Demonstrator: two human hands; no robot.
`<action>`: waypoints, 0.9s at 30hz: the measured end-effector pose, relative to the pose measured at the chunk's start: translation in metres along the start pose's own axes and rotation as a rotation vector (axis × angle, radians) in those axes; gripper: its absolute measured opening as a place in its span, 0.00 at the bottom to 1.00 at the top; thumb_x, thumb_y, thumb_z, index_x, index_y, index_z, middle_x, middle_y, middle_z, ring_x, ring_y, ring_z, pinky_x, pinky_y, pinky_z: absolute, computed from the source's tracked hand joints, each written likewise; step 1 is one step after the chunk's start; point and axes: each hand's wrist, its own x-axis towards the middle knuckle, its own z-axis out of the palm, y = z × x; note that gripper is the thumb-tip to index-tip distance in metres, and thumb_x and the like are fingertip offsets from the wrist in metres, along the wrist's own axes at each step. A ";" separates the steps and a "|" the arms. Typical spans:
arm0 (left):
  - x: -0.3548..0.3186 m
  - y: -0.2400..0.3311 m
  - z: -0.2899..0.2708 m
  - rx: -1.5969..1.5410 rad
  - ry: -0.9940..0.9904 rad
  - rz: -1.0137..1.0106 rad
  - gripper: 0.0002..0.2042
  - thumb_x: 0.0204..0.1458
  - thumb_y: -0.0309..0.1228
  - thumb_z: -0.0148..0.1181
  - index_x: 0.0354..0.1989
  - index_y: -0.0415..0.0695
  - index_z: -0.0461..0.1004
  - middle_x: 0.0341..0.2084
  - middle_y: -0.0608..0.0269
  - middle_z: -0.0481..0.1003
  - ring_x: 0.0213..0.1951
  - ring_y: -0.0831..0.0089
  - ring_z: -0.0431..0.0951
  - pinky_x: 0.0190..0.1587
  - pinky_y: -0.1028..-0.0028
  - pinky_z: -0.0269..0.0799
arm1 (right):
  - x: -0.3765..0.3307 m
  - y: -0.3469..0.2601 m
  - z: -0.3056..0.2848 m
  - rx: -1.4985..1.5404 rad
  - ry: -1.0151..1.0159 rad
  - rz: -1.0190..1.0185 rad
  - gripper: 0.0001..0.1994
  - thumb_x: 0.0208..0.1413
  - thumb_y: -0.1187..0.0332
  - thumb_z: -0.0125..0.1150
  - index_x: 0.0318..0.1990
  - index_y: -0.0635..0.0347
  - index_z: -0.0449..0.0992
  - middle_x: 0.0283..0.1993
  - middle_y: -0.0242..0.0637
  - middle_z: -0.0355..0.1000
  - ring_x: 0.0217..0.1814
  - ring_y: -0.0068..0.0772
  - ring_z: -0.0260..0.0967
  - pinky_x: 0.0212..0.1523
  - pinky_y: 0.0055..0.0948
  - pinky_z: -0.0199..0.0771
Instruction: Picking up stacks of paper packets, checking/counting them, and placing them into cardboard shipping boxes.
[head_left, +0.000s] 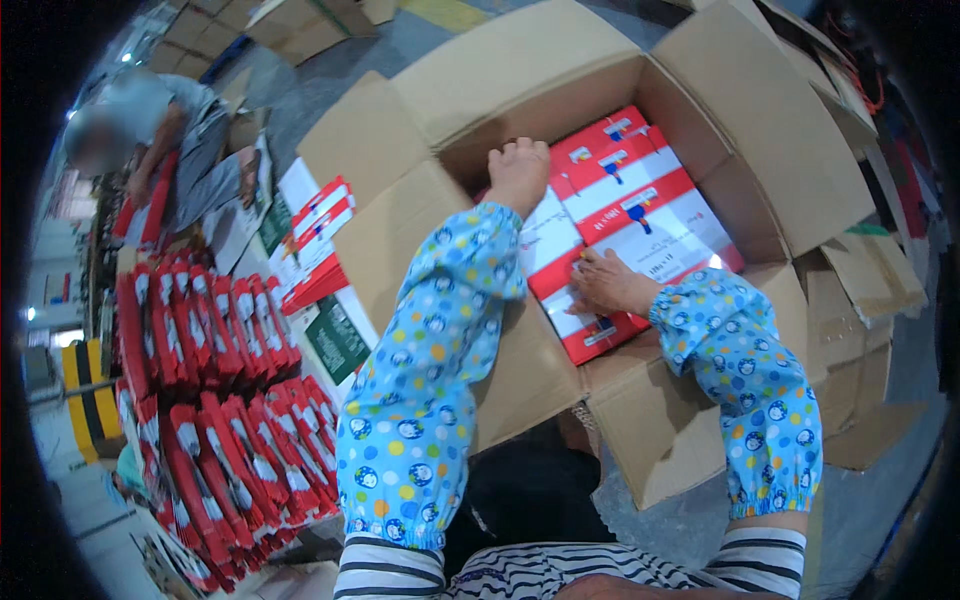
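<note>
An open cardboard box (pixel 540 95) stands in front of me, holding flat red and white printed packages (pixel 650 225) laid side by side and stacked. My left hand (pixel 520 172) is inside the box by its left wall, at the left edge of the packages. Its fingers are curled and their tips are hidden, so whatever they grip does not show. My right hand (pixel 612 284) lies on the near part of the packages, palm down with fingers spread. Patterned blue sleeve covers are on both my forearms.
Rows of red and white folded packages (pixel 215 330) stand upright in bundles at the left. A small stack of them (pixel 320 240) lies beside the box's left flap. Another person (pixel 195 140) sits at the far left, handling a red package. Flattened cardboard (pixel 850 330) is at the right.
</note>
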 end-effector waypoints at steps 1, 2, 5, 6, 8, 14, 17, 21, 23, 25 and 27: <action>-0.013 0.008 -0.024 -0.038 0.003 0.005 0.14 0.50 0.28 0.52 0.46 0.44 0.73 0.45 0.52 0.74 0.49 0.57 0.75 0.48 0.57 0.67 | -0.005 0.002 -0.013 0.052 -0.109 0.062 0.26 0.51 0.43 0.59 0.46 0.55 0.75 0.47 0.38 0.69 0.57 0.42 0.59 0.45 0.46 0.65; -0.037 0.001 -0.048 -0.089 0.078 0.022 0.14 0.49 0.28 0.55 0.46 0.44 0.73 0.45 0.52 0.73 0.48 0.57 0.75 0.48 0.58 0.67 | 0.000 -0.004 -0.022 0.117 -0.206 0.111 0.26 0.53 0.46 0.59 0.50 0.57 0.73 0.52 0.41 0.67 0.60 0.45 0.59 0.49 0.49 0.67; -0.118 -0.032 -0.096 -0.359 0.463 0.142 0.18 0.48 0.29 0.61 0.49 0.43 0.71 0.44 0.51 0.73 0.46 0.54 0.74 0.49 0.60 0.68 | 0.027 0.003 -0.042 0.246 -0.299 0.154 0.26 0.53 0.51 0.61 0.53 0.58 0.69 0.56 0.46 0.63 0.61 0.52 0.61 0.53 0.52 0.68; -0.154 -0.044 -0.111 -0.381 0.436 0.070 0.18 0.48 0.27 0.61 0.50 0.42 0.71 0.43 0.52 0.73 0.45 0.55 0.75 0.48 0.62 0.69 | 0.039 -0.001 -0.053 0.250 -0.296 0.158 0.25 0.55 0.55 0.60 0.55 0.59 0.68 0.59 0.49 0.62 0.61 0.56 0.62 0.55 0.53 0.66; -0.220 -0.050 -0.141 -0.392 0.443 -0.061 0.19 0.48 0.24 0.60 0.50 0.40 0.71 0.41 0.52 0.74 0.43 0.57 0.75 0.45 0.64 0.71 | 0.047 0.016 -0.047 0.155 -0.051 0.163 0.24 0.55 0.57 0.60 0.56 0.58 0.67 0.59 0.50 0.62 0.61 0.57 0.62 0.54 0.53 0.67; -0.457 -0.061 -0.164 -0.303 0.460 -0.625 0.17 0.49 0.21 0.60 0.49 0.39 0.72 0.37 0.53 0.73 0.39 0.60 0.76 0.42 0.67 0.71 | 0.058 0.044 -0.027 0.098 0.268 0.242 0.24 0.54 0.69 0.53 0.60 0.58 0.64 0.66 0.56 0.56 0.64 0.61 0.59 0.56 0.56 0.67; -0.563 -0.049 -0.152 -0.285 0.476 -0.906 0.15 0.49 0.22 0.61 0.48 0.39 0.73 0.37 0.54 0.74 0.38 0.62 0.77 0.42 0.67 0.72 | 0.063 0.050 -0.025 0.122 0.176 0.232 0.29 0.55 0.66 0.49 0.66 0.57 0.59 0.70 0.58 0.50 0.70 0.61 0.51 0.63 0.52 0.60; -0.651 -0.014 -0.120 -0.319 0.602 -1.108 0.15 0.50 0.25 0.62 0.47 0.39 0.73 0.36 0.54 0.76 0.38 0.64 0.77 0.42 0.69 0.73 | 0.066 0.111 -0.029 0.182 0.067 0.237 0.29 0.51 0.68 0.60 0.62 0.58 0.64 0.65 0.54 0.58 0.67 0.55 0.56 0.64 0.45 0.62; -0.693 -0.014 -0.107 -0.441 0.762 -1.253 0.15 0.51 0.25 0.62 0.48 0.39 0.74 0.37 0.55 0.77 0.38 0.67 0.78 0.43 0.71 0.73 | 0.060 0.153 -0.035 0.177 0.424 0.197 0.23 0.53 0.69 0.59 0.57 0.61 0.68 0.58 0.52 0.66 0.61 0.53 0.62 0.61 0.44 0.65; -0.756 -0.008 -0.111 -0.415 0.875 -1.345 0.14 0.52 0.26 0.61 0.48 0.39 0.74 0.38 0.58 0.77 0.38 0.69 0.78 0.43 0.72 0.73 | 0.080 0.124 -0.058 0.367 0.644 0.281 0.17 0.57 0.68 0.57 0.52 0.65 0.71 0.53 0.51 0.70 0.56 0.48 0.67 0.57 0.40 0.67; -0.802 -0.015 -0.127 -0.347 1.078 -1.384 0.14 0.55 0.29 0.60 0.48 0.37 0.73 0.38 0.59 0.77 0.38 0.71 0.78 0.42 0.73 0.74 | 0.096 0.087 -0.100 0.525 0.683 0.350 0.15 0.60 0.67 0.54 0.50 0.67 0.72 0.49 0.49 0.72 0.52 0.45 0.70 0.54 0.37 0.68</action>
